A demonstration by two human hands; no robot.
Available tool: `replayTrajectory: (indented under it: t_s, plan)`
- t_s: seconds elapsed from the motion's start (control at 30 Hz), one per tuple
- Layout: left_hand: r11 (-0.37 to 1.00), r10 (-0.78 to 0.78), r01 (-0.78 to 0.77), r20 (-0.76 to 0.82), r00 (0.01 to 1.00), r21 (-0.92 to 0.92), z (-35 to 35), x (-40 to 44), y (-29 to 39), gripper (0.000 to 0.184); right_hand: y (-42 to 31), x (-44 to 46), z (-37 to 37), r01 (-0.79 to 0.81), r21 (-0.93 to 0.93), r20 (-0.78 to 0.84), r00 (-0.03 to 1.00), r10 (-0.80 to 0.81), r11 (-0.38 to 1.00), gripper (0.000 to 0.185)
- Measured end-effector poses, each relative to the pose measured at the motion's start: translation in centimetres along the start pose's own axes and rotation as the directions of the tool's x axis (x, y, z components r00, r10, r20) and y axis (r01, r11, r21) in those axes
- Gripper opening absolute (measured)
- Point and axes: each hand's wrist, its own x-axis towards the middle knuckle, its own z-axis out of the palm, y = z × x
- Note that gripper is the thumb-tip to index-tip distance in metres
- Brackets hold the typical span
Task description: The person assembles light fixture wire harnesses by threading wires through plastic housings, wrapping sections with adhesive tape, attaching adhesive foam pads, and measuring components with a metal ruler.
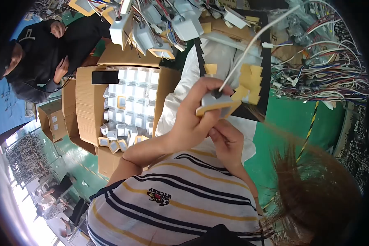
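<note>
My left hand [188,117] is wrapped around a whitish plastic housing [209,100]. The housing has a yellow-edged rim facing me and a black grommet [217,93] on top, from which a white cable [250,46] arcs up to the right. Just below it, my right hand [229,143] is closed, thumb and fingers pinched together; whatever they may hold is hidden. Beyond the hands, yellow pads [250,78] with stepped edges lie on a black board [263,98] over my lap.
Left of me stands a cardboard box [89,107] filled with rows of white housings [137,96]; a black phone-like slab [104,77] lies across it. Wired housings [145,35] hang over the far side. Bundled wires [315,78] spread at right. A person in black [41,57] sits at upper left.
</note>
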Motion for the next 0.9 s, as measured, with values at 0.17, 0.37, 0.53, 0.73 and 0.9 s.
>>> replayTrajectory:
  t_s: [0.17,0.37,0.53,0.73,0.9]
  plan:
    - [0.996,0.002,-0.002,0.002,1.000,-0.093,-0.1,-0.1,0.0,0.032,-0.5,-0.1,0.2,-0.003,0.003,0.005,1.000,0.003,1.000,0.020]
    - [0.869,-0.370,0.301,-0.111,0.922,-0.393,0.0,1.3,0.1,0.028,-0.9,0.2,0.9,-0.043,0.115,-0.020,0.999,0.046,0.992,0.028]
    - [0.683,-0.581,0.452,-0.052,0.812,-0.574,0.1,2.0,-1.1,0.035,1.1,-0.2,1.3,-0.011,0.294,-0.084,0.996,0.038,0.956,0.034]
    - [0.660,-0.581,0.470,-0.001,0.814,-0.586,0.2,2.3,-1.6,0.033,0.7,0.0,1.3,0.009,0.242,-0.116,0.993,0.020,0.970,0.034]
    - [0.650,-0.589,0.465,-0.012,0.808,-0.601,0.5,2.1,-1.5,0.030,1.7,-0.1,1.3,0.061,0.304,-0.129,0.991,-0.023,0.951,0.032]
